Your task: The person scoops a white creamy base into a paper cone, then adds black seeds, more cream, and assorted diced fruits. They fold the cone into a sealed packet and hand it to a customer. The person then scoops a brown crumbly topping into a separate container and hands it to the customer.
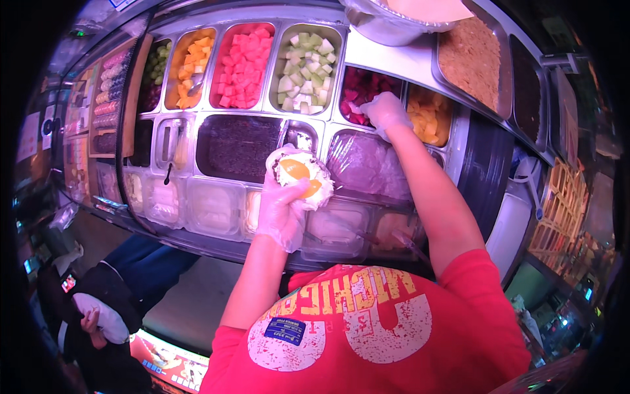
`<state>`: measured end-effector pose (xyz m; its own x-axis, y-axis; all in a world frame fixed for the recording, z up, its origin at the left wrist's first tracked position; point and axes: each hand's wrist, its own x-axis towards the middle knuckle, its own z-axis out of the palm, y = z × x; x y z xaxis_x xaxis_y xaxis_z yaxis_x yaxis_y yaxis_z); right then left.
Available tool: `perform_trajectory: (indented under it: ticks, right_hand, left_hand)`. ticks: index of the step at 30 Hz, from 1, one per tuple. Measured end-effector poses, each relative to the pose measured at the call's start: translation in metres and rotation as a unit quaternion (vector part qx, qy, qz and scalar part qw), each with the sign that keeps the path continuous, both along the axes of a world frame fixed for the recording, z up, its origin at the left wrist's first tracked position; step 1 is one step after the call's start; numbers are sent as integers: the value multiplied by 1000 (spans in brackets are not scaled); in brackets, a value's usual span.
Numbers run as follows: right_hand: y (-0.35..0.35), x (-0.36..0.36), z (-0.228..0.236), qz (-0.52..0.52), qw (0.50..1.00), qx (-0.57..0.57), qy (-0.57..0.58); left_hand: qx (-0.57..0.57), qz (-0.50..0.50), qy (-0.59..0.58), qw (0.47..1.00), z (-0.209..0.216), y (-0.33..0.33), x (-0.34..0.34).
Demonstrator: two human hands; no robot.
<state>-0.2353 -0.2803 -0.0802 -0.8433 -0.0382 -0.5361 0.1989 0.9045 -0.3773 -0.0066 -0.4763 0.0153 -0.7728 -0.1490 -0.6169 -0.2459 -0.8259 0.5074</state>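
In my gloved left hand (283, 203) rests a round dessert of white cream (319, 195) with dark crumbs along its edge. Two orange fruit slices (294, 169) lie on the cream, and my fingers curl around the dessert's side. My gloved right hand (386, 113) reaches into a metal bin of dark red fruit cubes (371, 82). Its fingers are drawn together at the fruit; whatever is between the fingertips is too small to make out. Beside that hand is a bin of orange fruit pieces (428, 117).
Along the back stand bins of green melon cubes (307, 69), pink watermelon cubes (244, 69), mango cubes (195, 62) and grapes (157, 62). A dark crumb bin (239, 146) and a plastic-covered purple mass (367, 163) lie nearer. Another person (105, 295) is at lower left.
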Motion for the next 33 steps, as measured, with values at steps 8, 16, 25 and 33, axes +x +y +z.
perform_trajectory:
  ticks: [8,16,25,33]
  right_hand:
    - [14,25,18,-252,902,-313,-158]
    - [47,43,35,-218,882,-382,-169]
    - [76,68,83,-200,877,-415,-140]
    - [61,99,168,-93,905,-399,-118]
  left_hand:
    - [27,-24,43,998,10,-1,-4]
    - [107,9,90,990,-3,-3,-12]
    - [161,22,70,984,-24,3,-30]
    - [187,-6,91,978,-20,16,-69]
